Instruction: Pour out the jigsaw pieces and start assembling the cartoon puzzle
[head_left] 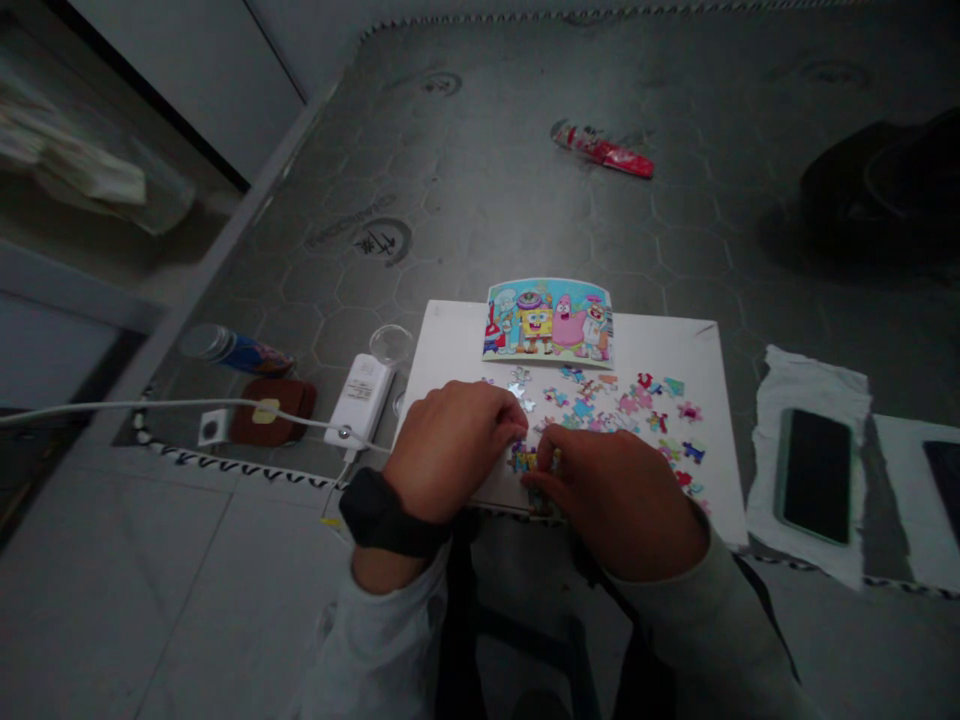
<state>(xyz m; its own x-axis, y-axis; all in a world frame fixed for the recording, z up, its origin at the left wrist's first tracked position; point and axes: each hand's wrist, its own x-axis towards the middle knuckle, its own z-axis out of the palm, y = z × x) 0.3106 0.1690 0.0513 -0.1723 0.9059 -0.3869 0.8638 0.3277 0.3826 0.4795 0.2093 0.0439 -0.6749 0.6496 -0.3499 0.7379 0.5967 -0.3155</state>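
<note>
A white board (675, 345) lies on the dark floor mat, with several loose colourful puzzle pieces (645, 405) scattered over it. At its far edge rests a cartoon reference picture (549, 320). My left hand (450, 445), with a black watch on the wrist, and my right hand (611, 490) meet at the board's near edge. Both have fingers curled and pinched on a small joined cluster of puzzle pieces (525, 460) between them.
A white power bank (361, 392) with a cable lies left of the board, beside a can (232, 350) and a brown object (274, 410). A phone (816, 475) rests on white paper at the right. A red wrapper (604, 150) lies further away. A dark bag (885, 190) sits far right.
</note>
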